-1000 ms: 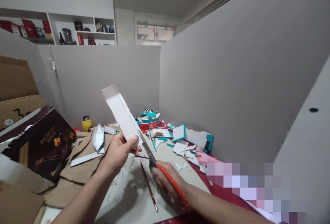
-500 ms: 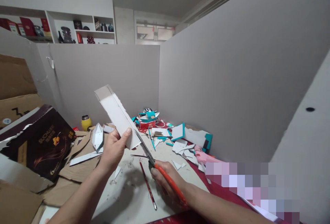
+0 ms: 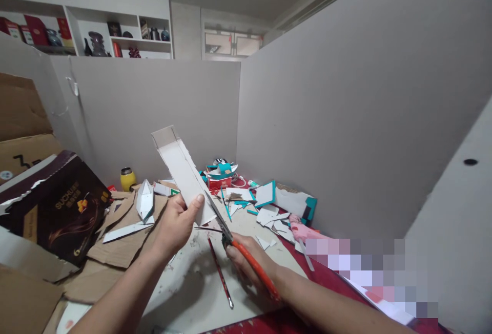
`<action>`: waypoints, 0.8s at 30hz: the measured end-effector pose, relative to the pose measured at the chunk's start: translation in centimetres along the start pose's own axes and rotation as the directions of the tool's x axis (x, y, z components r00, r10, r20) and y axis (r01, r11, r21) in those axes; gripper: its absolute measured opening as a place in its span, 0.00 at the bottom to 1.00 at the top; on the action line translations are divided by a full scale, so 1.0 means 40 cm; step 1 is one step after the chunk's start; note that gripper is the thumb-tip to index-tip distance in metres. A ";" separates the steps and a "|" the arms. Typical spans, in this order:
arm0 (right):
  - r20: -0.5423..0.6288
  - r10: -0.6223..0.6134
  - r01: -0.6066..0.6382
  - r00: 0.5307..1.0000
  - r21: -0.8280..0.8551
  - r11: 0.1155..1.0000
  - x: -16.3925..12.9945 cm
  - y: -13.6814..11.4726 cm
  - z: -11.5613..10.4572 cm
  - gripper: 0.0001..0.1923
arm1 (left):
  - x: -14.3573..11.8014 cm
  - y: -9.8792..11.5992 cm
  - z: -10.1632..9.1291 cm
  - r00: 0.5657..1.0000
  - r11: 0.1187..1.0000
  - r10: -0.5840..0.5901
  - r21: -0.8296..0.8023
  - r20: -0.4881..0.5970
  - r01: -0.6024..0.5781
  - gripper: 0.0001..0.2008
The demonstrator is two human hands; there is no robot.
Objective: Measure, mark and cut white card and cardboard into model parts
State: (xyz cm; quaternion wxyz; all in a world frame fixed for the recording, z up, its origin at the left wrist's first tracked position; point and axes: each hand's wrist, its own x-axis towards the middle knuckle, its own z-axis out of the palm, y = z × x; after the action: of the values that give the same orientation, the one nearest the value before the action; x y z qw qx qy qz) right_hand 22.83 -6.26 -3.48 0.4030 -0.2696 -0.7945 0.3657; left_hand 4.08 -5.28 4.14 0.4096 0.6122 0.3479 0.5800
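Observation:
A long white cardboard strip (image 3: 180, 172) is pinched in my left hand (image 3: 179, 224), thumb on top near its lower end. It is tilted up to the left, with a folded greyish flap at its far end and a ragged right edge. My right hand (image 3: 249, 259) is wrapped round the orange handle of a pair of scissors (image 3: 253, 267). The blades lie along the strip's lower right edge, close to my left thumb. Below them, a dark red pencil (image 3: 220, 272) rests on the pale work board (image 3: 180, 298).
On the left are a dark box (image 3: 73, 206), brown cardboard (image 3: 115, 236), a folded white paper boat (image 3: 145, 200) and a yellow jar (image 3: 128, 179). White and teal scraps (image 3: 272, 218) lie to the right. Grey partitions (image 3: 161, 98) rise behind.
The strip and my left hand have shifted slightly right in view. The scissors' blades sit a little higher along the strip's edge. The camera view has tilted slightly.

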 end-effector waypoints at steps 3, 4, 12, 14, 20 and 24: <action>-0.019 0.003 -0.003 1.000 0.010 1.000 -0.002 -0.005 0.004 0.25 | 0.001 -0.002 -0.002 1.000 1.000 -0.002 -0.001 0.003 0.002 0.17; -0.024 0.005 -0.005 1.000 0.013 1.000 -0.003 -0.005 0.006 0.25 | 0.001 -0.003 -0.003 1.000 1.000 -0.002 -0.003 0.003 0.002 0.17; -0.028 0.027 -0.026 0.999 0.050 0.998 -0.013 0.004 0.019 0.25 | 0.002 -0.007 -0.002 1.000 0.999 -0.024 -0.035 -0.001 0.024 0.17; -0.025 0.034 -0.033 0.999 0.055 0.998 -0.013 0.007 0.020 0.25 | 0.003 -0.006 -0.001 0.999 0.999 -0.033 -0.042 -0.002 0.032 0.18; 0.022 0.075 -0.076 0.997 0.069 0.995 -0.008 0.009 0.012 0.28 | -0.008 0.004 0.016 0.997 0.996 -0.070 -0.054 0.032 0.071 0.18; 0.026 0.095 -0.097 0.995 0.086 0.992 -0.008 -0.002 0.009 0.29 | -0.014 0.008 0.027 0.996 0.995 -0.080 -0.054 0.048 0.082 0.19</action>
State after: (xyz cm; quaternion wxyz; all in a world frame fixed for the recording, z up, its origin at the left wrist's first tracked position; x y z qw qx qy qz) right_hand 22.69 -6.67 -3.69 0.3875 -0.2855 -0.7683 0.4219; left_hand 5.07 -6.04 4.20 0.4574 0.5990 0.3467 0.5584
